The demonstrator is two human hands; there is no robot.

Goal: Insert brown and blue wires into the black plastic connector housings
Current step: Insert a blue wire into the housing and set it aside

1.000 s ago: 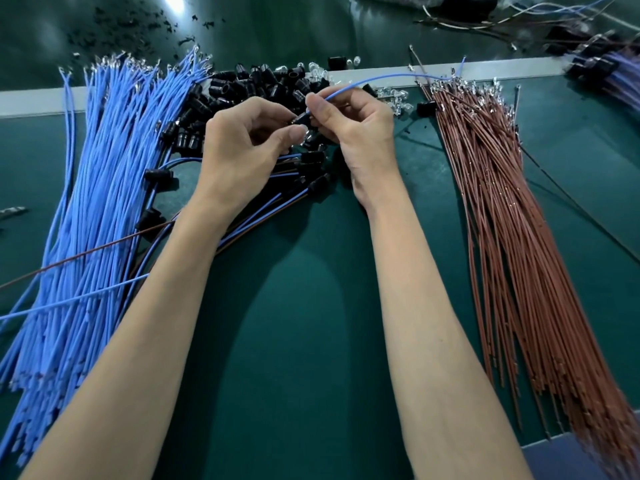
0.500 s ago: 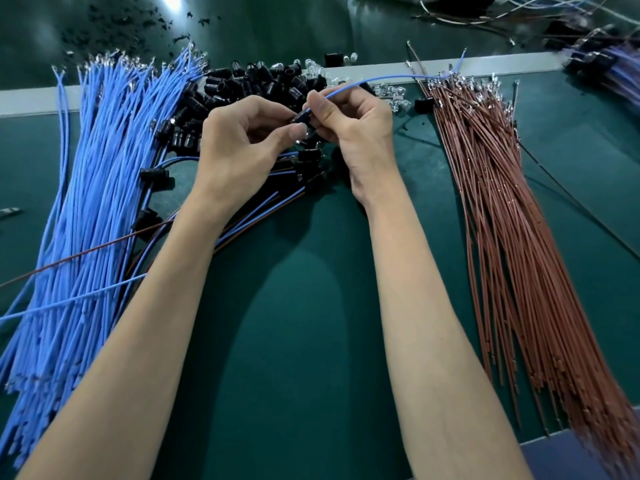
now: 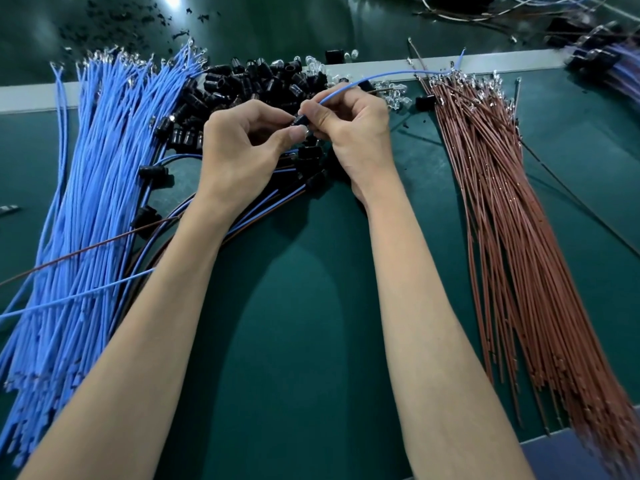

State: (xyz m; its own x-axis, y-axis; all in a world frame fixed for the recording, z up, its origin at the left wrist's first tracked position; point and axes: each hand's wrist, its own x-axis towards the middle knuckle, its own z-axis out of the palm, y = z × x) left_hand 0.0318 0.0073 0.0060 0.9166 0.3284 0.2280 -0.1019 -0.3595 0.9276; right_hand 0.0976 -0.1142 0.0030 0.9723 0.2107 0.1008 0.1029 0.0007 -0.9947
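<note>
Two long bundles lie on either side of my working spot on the green bench [image 3: 304,334]. The blue wires [image 3: 104,174] fan out at the left and the brown wires [image 3: 502,209] at the right, both with small metal terminals at their far ends. Between them, at the far edge, I see a heap of loose black housings [image 3: 256,81], short dark plastic pieces. A few small clear parts [image 3: 391,93] lie just beside the heap.

The piece I am working on is one black connector housing [image 3: 300,120], held above the heap between both hands. It is small, dark and mostly hidden by fingertips. My left hand [image 3: 242,147] has its fingers curled in, and its thumb and forefinger pinch the housing. My right hand [image 3: 353,133] is curled just as tightly and pinches a single blue wire [image 3: 363,81] right where it meets the housing. From that grip the wire arcs up and away to the right, toward the top of the brown bundle. I cannot tell how far the wire end sits inside the housing.

Under my left wrist lie wired housings [image 3: 277,199] with blue and brown leads trailing off to the left across the blue bundle.
</note>
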